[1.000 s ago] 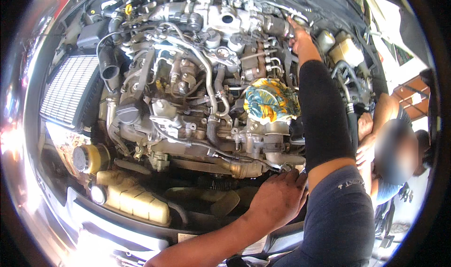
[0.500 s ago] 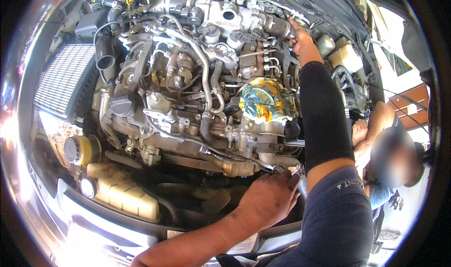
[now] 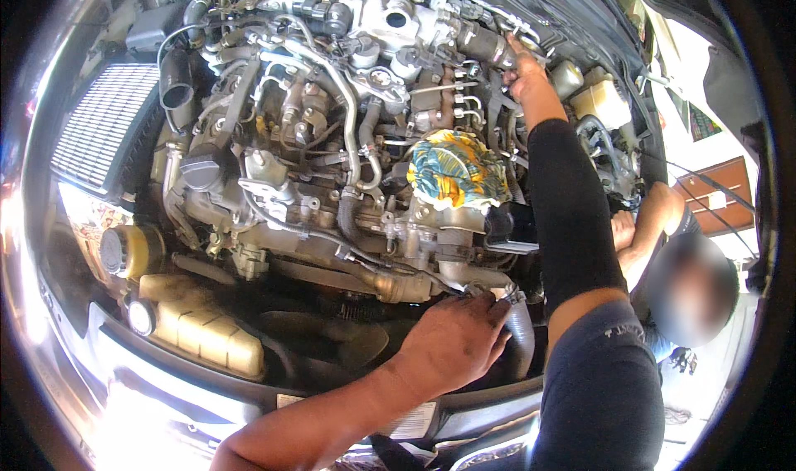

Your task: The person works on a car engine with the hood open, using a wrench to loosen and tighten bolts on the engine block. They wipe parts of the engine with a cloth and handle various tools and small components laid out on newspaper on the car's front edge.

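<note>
My left hand (image 3: 458,341) reaches in from the lower left, its fingers curled together at the front of the engine. They press against the lower end of a metal pipe (image 3: 467,275), beside a hose clamp (image 3: 515,293) and a grey ribbed hose (image 3: 520,338). What the fingertips grip is hidden under the hand. My right hand (image 3: 528,75), on an arm in a black sleeve, is stretched to the far right of the engine. Its fingers extend beside a dark hose (image 3: 487,46), resting among the parts there. A patterned cloth bundle (image 3: 458,170) covers an opening between the two hands.
The engine bay holds a coolant tank (image 3: 199,326) at the front left and an air filter (image 3: 106,131) behind it. A yellowish reservoir (image 3: 601,102) stands far right. Another person's hand (image 3: 623,229) rests at the right edge of the bay. The black oil cap (image 3: 203,168) sits left.
The view has shifted a little, so the engine sits slightly farther left. More of the ribbed hose shows beside my left hand. Both hands stay at about the same engine parts.
</note>
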Tool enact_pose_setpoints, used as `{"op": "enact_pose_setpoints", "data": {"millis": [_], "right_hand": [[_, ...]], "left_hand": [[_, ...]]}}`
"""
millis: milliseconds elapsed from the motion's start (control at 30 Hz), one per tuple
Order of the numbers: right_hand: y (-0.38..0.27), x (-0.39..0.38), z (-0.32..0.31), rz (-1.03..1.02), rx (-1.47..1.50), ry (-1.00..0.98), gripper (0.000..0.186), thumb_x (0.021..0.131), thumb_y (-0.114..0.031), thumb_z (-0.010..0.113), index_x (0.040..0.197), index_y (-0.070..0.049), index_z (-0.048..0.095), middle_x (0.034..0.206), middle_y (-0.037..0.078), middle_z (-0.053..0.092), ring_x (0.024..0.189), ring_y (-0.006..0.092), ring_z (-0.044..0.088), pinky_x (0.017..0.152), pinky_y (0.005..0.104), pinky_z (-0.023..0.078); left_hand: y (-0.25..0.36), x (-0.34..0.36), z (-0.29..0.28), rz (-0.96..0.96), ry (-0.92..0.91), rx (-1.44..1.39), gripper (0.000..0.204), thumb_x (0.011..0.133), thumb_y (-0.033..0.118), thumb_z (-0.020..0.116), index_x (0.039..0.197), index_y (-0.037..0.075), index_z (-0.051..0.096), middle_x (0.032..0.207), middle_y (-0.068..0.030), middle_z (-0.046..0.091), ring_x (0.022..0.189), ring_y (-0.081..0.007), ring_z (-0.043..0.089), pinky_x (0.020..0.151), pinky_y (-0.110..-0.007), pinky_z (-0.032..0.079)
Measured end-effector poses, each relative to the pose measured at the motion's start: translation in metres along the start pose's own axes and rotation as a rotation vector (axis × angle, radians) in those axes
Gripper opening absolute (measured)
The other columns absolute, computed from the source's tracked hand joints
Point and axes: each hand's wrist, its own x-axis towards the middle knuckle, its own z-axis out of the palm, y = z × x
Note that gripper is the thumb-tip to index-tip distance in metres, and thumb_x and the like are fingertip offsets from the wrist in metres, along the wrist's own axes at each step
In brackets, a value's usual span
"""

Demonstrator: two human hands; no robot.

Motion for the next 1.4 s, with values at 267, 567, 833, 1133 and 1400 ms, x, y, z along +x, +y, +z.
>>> {"op": "enact_pose_setpoints", "data": {"millis": [267, 567, 833, 1133, 1400], "right_hand": [[-0.003, 0.015, 0.008, -0.139, -0.039, -0.010, 0.051, 0.091, -0.054, 0.094, 0.130, -0.026, 0.076, 0.135, 0.000, 0.058, 0.074, 0.0118, 0.038, 0.052, 0.0252, 0.031], [0.008, -0.020, -0.009, -0.123, 0.023, -0.103, 0.043, 0.095, -0.055, 0.090, 0.117, -0.022, 0.072, 0.103, -0.004, 0.064, 0.060, 0.0130, 0.043, 0.047, 0.0286, 0.029], [-0.024, -0.059, -0.032, -0.618, -1.275, 0.331, 0.094, 0.087, -0.068, 0.087, 0.156, -0.011, 0.061, 0.146, 0.020, 0.071, 0.135, 0.0350, 0.069, 0.104, 0.0463, 0.059], [-0.058, -0.085, 0.019, -1.162, -2.113, -0.179, 0.092, 0.079, -0.046, 0.096, 0.154, -0.006, 0.060, 0.145, 0.023, 0.073, 0.136, 0.0405, 0.070, 0.116, 0.0525, 0.057], [-0.047, -0.080, 0.019, -1.082, -1.990, -0.129, 0.087, 0.081, -0.052, 0.093, 0.147, -0.003, 0.065, 0.138, 0.023, 0.076, 0.130, 0.0416, 0.072, 0.110, 0.0526, 0.059]], "left_hand": [[-0.001, -0.003, 0.008, 0.033, 0.014, 0.024, 0.039, 0.102, 0.031, 0.076, 0.129, 0.005, 0.069, 0.112, -0.0183, 0.074, 0.102, -0.0364, 0.076, 0.085, -0.048, 0.064], [0.001, 0.002, -0.003, 0.045, 0.064, 0.023, 0.039, 0.100, 0.029, 0.078, 0.128, 0.005, 0.069, 0.105, -0.0162, 0.073, 0.096, -0.0362, 0.076, 0.085, -0.049, 0.063], [0.006, 0.001, 0.002, 0.040, 0.088, 0.041, 0.038, 0.100, 0.028, 0.078, 0.127, 0.003, 0.067, 0.104, -0.0162, 0.073, 0.095, -0.0364, 0.075, 0.086, -0.049, 0.063], [0.005, 0.000, 0.002, 0.027, 0.060, 0.044, 0.036, 0.099, 0.028, 0.078, 0.122, 0.003, 0.068, 0.104, -0.0165, 0.073, 0.095, -0.0367, 0.075, 0.085, -0.049, 0.063], [0.003, -0.001, 0.007, 0.016, 0.061, 0.020, 0.033, 0.098, 0.027, 0.078, 0.120, 0.004, 0.068, 0.108, -0.0147, 0.074, 0.100, -0.0352, 0.076, 0.089, -0.048, 0.062]]}}
